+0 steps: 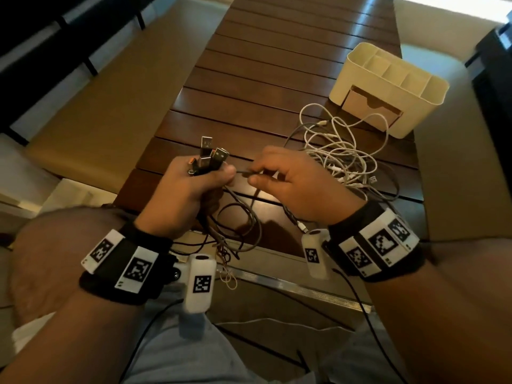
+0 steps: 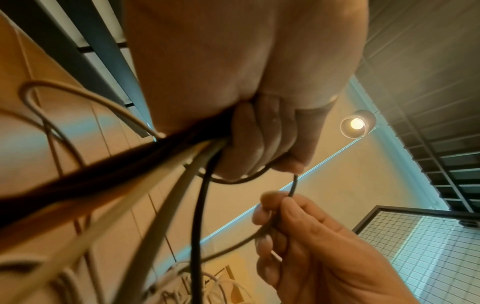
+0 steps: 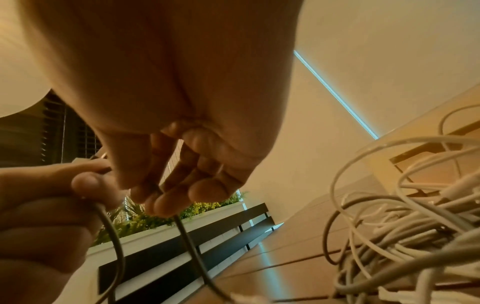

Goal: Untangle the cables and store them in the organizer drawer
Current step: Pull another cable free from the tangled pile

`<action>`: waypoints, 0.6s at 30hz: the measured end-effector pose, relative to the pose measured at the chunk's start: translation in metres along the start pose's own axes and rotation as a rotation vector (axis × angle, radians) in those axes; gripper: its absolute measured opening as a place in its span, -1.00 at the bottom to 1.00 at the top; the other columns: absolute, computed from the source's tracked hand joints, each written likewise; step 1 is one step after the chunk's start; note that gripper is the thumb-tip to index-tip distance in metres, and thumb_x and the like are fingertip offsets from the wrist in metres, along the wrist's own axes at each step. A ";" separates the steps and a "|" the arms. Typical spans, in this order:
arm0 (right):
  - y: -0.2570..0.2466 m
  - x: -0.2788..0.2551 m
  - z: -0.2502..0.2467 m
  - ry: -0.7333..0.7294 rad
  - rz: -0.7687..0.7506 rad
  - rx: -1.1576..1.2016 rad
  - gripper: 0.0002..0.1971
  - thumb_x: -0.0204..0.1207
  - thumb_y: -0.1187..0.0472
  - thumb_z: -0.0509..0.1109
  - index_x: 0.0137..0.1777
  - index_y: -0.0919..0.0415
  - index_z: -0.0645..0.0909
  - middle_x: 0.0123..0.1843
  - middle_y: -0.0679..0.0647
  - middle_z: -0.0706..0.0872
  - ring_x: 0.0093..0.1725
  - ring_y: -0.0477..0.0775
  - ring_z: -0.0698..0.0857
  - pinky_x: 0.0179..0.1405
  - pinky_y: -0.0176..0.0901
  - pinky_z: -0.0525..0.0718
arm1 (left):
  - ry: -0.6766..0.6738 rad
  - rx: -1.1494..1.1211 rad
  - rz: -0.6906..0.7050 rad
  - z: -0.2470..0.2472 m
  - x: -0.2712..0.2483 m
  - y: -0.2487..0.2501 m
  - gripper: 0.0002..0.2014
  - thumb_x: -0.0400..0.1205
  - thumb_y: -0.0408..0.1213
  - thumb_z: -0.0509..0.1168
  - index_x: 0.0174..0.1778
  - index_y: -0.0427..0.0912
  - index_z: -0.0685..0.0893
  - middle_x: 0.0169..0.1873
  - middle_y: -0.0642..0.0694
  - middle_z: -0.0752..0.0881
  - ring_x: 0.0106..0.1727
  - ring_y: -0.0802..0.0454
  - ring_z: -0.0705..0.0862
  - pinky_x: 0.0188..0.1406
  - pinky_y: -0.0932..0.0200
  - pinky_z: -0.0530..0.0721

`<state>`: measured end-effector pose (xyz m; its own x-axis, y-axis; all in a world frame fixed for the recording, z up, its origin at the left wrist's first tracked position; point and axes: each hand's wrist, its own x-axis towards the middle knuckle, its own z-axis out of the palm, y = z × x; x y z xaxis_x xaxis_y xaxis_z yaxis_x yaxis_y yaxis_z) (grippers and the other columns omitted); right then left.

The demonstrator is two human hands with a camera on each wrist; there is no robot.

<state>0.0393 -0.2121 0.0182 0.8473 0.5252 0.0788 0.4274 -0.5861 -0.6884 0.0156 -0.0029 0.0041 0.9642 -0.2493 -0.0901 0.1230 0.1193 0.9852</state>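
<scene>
My left hand (image 1: 191, 187) grips a bundle of cables with their USB plugs (image 1: 211, 157) sticking up out of the fist; the cords (image 2: 161, 164) run down from it. My right hand (image 1: 279, 176) pinches one thin dark cable (image 1: 243, 172) stretched between the two hands, also seen as the dark cable (image 2: 293, 185) and the dark cable (image 3: 192, 246). Dark loops (image 1: 241, 223) hang over the table's near edge. A tangle of white cables (image 1: 340, 153) lies on the table to the right. The cream organizer (image 1: 393, 87) with its closed drawer (image 1: 371, 106) stands behind that tangle.
The dark slatted wooden table (image 1: 277, 65) stretches away ahead. Beige floor lies on both sides. Dark furniture legs stand at the far left (image 1: 91, 62). Thin leads run from both wrist cameras across my lap.
</scene>
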 end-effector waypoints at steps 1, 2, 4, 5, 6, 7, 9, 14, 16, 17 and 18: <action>-0.003 -0.002 -0.002 0.008 -0.001 0.008 -0.85 0.67 0.16 0.38 0.14 0.14 0.73 -0.12 -0.23 0.61 -0.10 -0.28 0.60 -0.11 -0.51 0.50 | -0.008 0.001 0.001 0.001 -0.001 0.003 -0.76 0.58 -0.27 0.35 -0.42 -0.05 0.69 -0.57 -0.07 0.28 -0.60 0.05 0.22 -0.59 0.20 0.19; -0.006 -0.005 -0.005 0.017 0.007 0.027 -0.85 0.66 0.15 0.39 0.12 0.14 0.74 -0.15 -0.21 0.66 -0.14 -0.26 0.64 -0.13 -0.45 0.56 | -0.019 0.000 0.001 0.002 -0.003 0.007 -0.79 0.58 -0.27 0.35 -0.40 -0.07 0.69 -0.56 -0.08 0.27 -0.60 0.05 0.21 -0.59 0.18 0.16; -0.013 -0.013 -0.014 0.027 0.038 0.080 -0.86 0.66 0.12 0.39 0.10 0.11 0.75 -0.18 -0.08 0.77 -0.19 -0.16 0.74 -0.14 -0.29 0.68 | -0.052 -0.029 -0.010 0.005 -0.006 0.016 -0.84 0.59 -0.25 0.35 -0.31 -0.18 0.68 -0.58 -0.04 0.28 -0.61 0.06 0.19 -0.60 0.20 0.15; -0.015 -0.018 -0.018 0.022 0.055 0.103 -0.86 0.66 0.12 0.39 0.09 0.10 0.75 -0.18 -0.04 0.80 -0.21 -0.14 0.77 -0.12 -0.23 0.73 | -0.077 -0.045 -0.015 0.008 -0.008 0.020 -0.84 0.59 -0.25 0.34 -0.27 -0.23 0.66 -0.59 -0.01 0.28 -0.62 0.07 0.19 -0.62 0.23 0.16; -0.017 -0.022 -0.021 0.009 0.070 0.121 -0.86 0.67 0.12 0.38 0.10 0.10 0.73 -0.17 -0.02 0.81 -0.23 -0.13 0.78 -0.11 -0.21 0.75 | -0.111 -0.052 -0.018 0.011 -0.011 0.025 -0.83 0.61 -0.25 0.33 -0.23 -0.26 0.65 -0.60 0.01 0.28 -0.63 0.09 0.19 -0.63 0.26 0.19; -0.019 -0.026 -0.023 -0.005 0.085 0.145 -0.87 0.68 0.13 0.36 0.11 0.10 0.72 -0.16 -0.01 0.82 -0.24 -0.11 0.79 -0.11 -0.21 0.76 | -0.150 -0.042 -0.019 0.015 -0.013 0.029 -0.83 0.64 -0.24 0.33 -0.18 -0.27 0.66 -0.59 0.02 0.28 -0.62 0.09 0.20 -0.64 0.27 0.21; -0.021 -0.035 -0.025 -0.008 0.132 0.227 -0.85 0.69 0.18 0.35 0.20 0.04 0.64 -0.16 0.04 0.83 -0.27 -0.05 0.81 -0.15 -0.24 0.76 | -0.199 0.002 -0.021 0.023 -0.018 0.035 -0.81 0.68 -0.23 0.33 -0.05 -0.31 0.71 -0.57 0.03 0.28 -0.60 0.09 0.19 -0.63 0.25 0.22; -0.024 -0.053 -0.021 0.015 0.236 0.254 -0.84 0.69 0.21 0.35 0.20 0.00 0.56 -0.17 0.06 0.85 -0.27 0.00 0.83 -0.17 -0.14 0.81 | -0.017 0.029 -0.011 0.033 -0.030 0.047 -0.59 0.72 -0.26 0.29 0.29 -0.59 0.52 -0.55 0.05 0.27 -0.57 0.13 0.18 -0.64 0.26 0.22; -0.023 -0.059 -0.019 -0.091 0.323 0.210 -0.89 0.69 0.19 0.36 0.17 0.02 0.59 -0.18 0.01 0.86 -0.26 -0.03 0.84 -0.12 -0.04 0.82 | 0.029 0.020 0.004 0.034 -0.039 0.056 -0.69 0.75 -0.26 0.23 0.25 -0.47 0.60 -0.55 0.06 0.26 -0.58 0.15 0.18 -0.64 0.28 0.24; -0.022 -0.061 -0.018 -0.168 0.370 0.186 -0.90 0.69 0.18 0.36 0.15 0.02 0.60 -0.18 0.00 0.86 -0.26 -0.04 0.84 -0.09 -0.01 0.81 | 0.029 0.011 0.010 0.035 -0.044 0.062 -0.74 0.76 -0.25 0.21 0.20 -0.40 0.63 -0.55 0.06 0.25 -0.58 0.15 0.18 -0.64 0.28 0.23; -0.022 -0.063 -0.017 -0.258 0.412 0.150 -0.90 0.68 0.17 0.37 0.15 0.02 0.60 -0.17 -0.01 0.87 -0.24 -0.06 0.85 -0.07 -0.01 0.80 | 0.016 0.000 0.015 0.036 -0.049 0.069 -0.77 0.77 -0.24 0.20 0.16 -0.34 0.63 -0.55 0.06 0.24 -0.58 0.16 0.17 -0.64 0.28 0.22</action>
<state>-0.0178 -0.2429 0.0406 0.8221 0.4156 -0.3892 0.0077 -0.6916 -0.7223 -0.0319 -0.0171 0.0816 0.9696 -0.2319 -0.0780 0.1088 0.1232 0.9864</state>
